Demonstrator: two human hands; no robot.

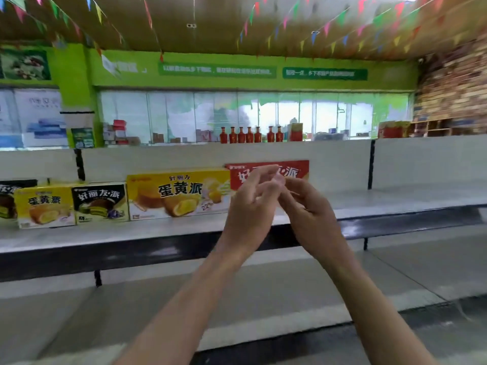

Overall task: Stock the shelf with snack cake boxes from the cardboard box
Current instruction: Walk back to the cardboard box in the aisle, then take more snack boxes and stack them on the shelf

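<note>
Left hand: the left hand (247,206) is raised in front of the shelf, fingers loosely curled toward the right hand, fingertips blurred; its grip looks relaxed and I see nothing in it.
Right hand: the right hand (308,212) is beside it, fingers bent inward, touching or nearly touching the left fingertips; whether anything small is pinched between them cannot be told through the blur.
Shelf: the shelf (395,201) is a flat pale grey metal board with a dark front edge and a plain white back panel; lower boards of the same kind step out below it.
Red box: a flat rectangular cardboard red box (297,169) stands upright against the back panel, directly behind the hands, mostly hidden by them; it has white lettering on its glossy face.
Big yellow box: a long big yellow box (176,196) stands just left of the red box, touching or nearly so, printed with cut cakes.
Black box: a smaller black box (100,202) stands left of that, with layered cakes on its face.
Small yellow box: a small yellow box (44,205) stands at the black box's left side.
Dark box: a dark box (8,201) sits at the frame's left edge, cut off.
Bottles: a row of red bottles (250,134) with narrow necks stands above the back panel, well behind.
Bunting: triangular coloured bunting (326,27) hangs on strings under the ceiling.
</note>
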